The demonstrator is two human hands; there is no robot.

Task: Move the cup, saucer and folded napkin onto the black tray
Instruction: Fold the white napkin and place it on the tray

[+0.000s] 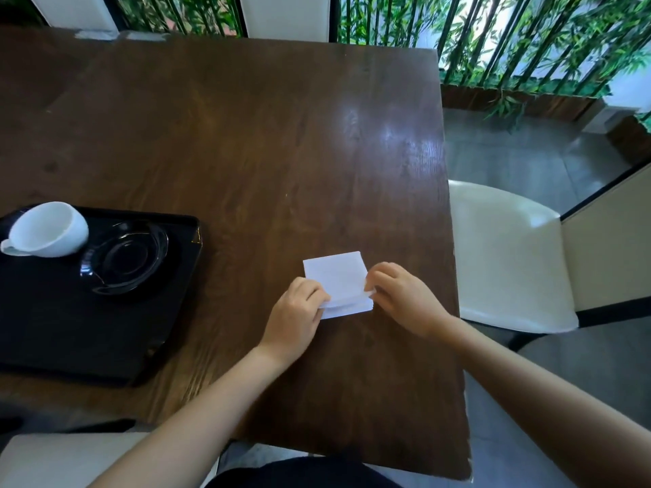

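Observation:
A white folded napkin (336,280) lies on the dark wooden table (246,142), right of centre. My left hand (294,320) pinches its near left corner. My right hand (405,299) pinches its right edge, where the layers are slightly lifted. At the far left sits the black tray (70,329). On the tray a white cup (47,228) lies tipped on its side, and a glossy black saucer (125,257) rests just to the right of it.
A cream chair (507,255) stands off the table's right edge, and another chair seat (63,459) is at the near left. The table's right edge (452,262) runs close to my right hand. Bamboo plants and white chair backs line the far side.

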